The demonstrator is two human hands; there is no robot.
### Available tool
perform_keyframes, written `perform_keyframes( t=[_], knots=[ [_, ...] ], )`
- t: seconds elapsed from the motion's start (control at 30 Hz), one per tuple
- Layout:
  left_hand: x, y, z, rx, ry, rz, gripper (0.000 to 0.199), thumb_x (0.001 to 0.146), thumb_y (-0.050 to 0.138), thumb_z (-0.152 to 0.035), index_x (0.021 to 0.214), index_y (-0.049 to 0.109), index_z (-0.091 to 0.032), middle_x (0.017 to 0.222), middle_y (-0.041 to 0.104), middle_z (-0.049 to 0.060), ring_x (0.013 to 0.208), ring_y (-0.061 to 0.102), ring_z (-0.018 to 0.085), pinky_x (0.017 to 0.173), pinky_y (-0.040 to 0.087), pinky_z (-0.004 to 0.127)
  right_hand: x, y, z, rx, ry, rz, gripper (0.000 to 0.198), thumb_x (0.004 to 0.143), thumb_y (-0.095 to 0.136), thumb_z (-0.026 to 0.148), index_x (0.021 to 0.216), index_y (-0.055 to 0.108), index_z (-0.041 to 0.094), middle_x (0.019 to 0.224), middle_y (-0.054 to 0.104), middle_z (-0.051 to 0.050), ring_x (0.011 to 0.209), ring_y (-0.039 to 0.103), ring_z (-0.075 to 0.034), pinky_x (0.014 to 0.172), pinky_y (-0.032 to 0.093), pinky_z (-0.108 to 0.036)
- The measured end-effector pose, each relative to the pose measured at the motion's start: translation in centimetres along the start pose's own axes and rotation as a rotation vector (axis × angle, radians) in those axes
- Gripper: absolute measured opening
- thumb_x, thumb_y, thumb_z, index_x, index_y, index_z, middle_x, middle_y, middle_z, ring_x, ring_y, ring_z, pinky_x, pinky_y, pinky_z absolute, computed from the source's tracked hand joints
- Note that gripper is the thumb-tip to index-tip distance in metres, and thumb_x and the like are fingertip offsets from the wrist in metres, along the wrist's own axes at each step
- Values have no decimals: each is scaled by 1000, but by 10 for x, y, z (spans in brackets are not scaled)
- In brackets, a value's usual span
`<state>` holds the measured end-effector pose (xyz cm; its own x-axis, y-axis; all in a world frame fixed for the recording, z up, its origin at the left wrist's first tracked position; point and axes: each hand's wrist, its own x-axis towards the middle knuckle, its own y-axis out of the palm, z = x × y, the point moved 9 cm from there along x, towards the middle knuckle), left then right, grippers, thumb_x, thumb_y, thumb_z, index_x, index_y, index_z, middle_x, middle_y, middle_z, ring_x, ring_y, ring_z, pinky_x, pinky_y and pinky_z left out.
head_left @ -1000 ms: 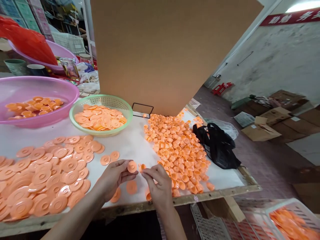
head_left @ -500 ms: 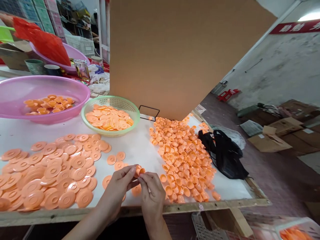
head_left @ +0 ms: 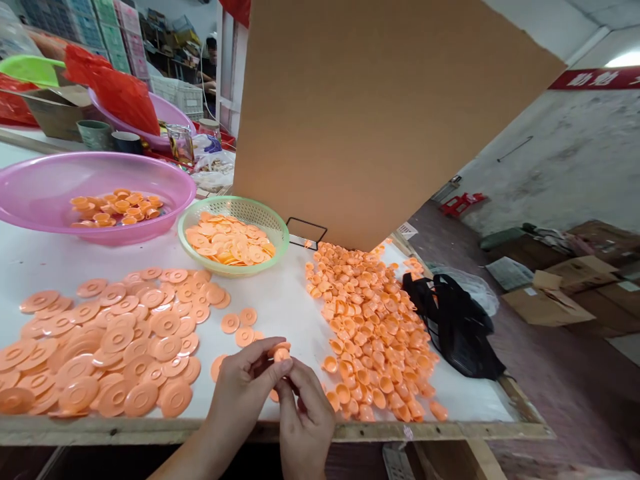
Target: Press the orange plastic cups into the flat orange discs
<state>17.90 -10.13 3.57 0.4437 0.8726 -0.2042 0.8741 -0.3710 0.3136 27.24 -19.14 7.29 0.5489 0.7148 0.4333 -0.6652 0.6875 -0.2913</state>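
Above the table's front edge, my left hand (head_left: pixel 245 380) pinches a small orange plastic cup (head_left: pixel 282 353) between thumb and fingers. A flat, disc-like rim shows at its top; whether this is a separate saucer I cannot tell. My right hand (head_left: pixel 306 417) grips the same piece from below and the right, its fingertips partly hidden. Many flat orange saucers (head_left: pixel 120 339) are spread to the left of my hands. To the right lies a large heap of little orange cups (head_left: pixel 367 323).
Behind the saucers stand a green basket (head_left: pixel 285 248) of orange discs and a pink basin (head_left: pixel 187 193) holding assembled-looking cups. A tall cardboard sheet (head_left: pixel 380 120) rises at the back. A black bag (head_left: pixel 457 327) lies on the right, near the wooden table edge (head_left: pixel 360 432).
The cup in my hands has turned from showing its opening to standing with a flat rim on top. My left thumb has come across its front. The view has shifted slightly left.
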Motion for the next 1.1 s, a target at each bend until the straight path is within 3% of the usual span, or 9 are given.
perform_keyframes(
  t=[0.17, 0.3, 0.43, 0.63, 0.9, 1.1],
  knots=[
    [1, -7, 4, -91, -91, -48, 39, 60, 82, -34, 94, 74, -16, 94, 76, 9, 89, 70, 23, 73, 58, 26, -2, 11, -10, 99, 128, 1, 14, 91, 56, 20, 96, 69, 24, 94, 70, -4, 80, 67, -16, 70, 57, -27],
    [-1, -9, 3, -127, -105, -29, 40, 62, 82, -34, 95, 74, -15, 96, 75, 11, 92, 70, 26, 74, 59, 29, -2, 11, -23, 170, 271, -73, 18, 90, 56, 25, 109, 58, 22, 98, 66, -7, 76, 66, -17, 62, 57, -28],
    [-4, -1, -3, -126, -77, 100, 37, 63, 82, -29, 97, 75, -16, 99, 75, 10, 93, 70, 26, 82, 58, 32, 13, 13, -4, 79, 146, 2, 19, 89, 54, 22, 108, 57, 21, 96, 61, -6, 83, 63, -18, 68, 56, -30],
    [-6, -2, -23, -28, 25, 143, 35, 64, 81, -30, 97, 76, -20, 99, 76, 8, 93, 71, 26, 80, 60, 31, 26, 6, 25, -31, -16, -10, 16, 87, 50, 17, 100, 57, 22, 91, 57, -3, 79, 58, -16, 66, 52, -28],
    [-16, -14, -38, 383, 251, 34, 26, 72, 75, -37, 95, 77, -26, 97, 77, 4, 89, 72, 24, 79, 59, 27, 21, 9, 25, -55, 6, 9, 14, 83, 49, 14, 94, 53, 22, 81, 50, -1, 70, 53, -16, 60, 47, -28],
    [-32, -5, -66, 540, 520, -14, 23, 76, 72, -29, 98, 77, -30, 91, 78, 2, 79, 73, 20, 72, 58, 22, 15, 11, 24, 36, 8, -60, 10, 87, 46, 17, 95, 51, 22, 82, 48, -1, 69, 52, -15, 62, 46, -28]
  ],
)
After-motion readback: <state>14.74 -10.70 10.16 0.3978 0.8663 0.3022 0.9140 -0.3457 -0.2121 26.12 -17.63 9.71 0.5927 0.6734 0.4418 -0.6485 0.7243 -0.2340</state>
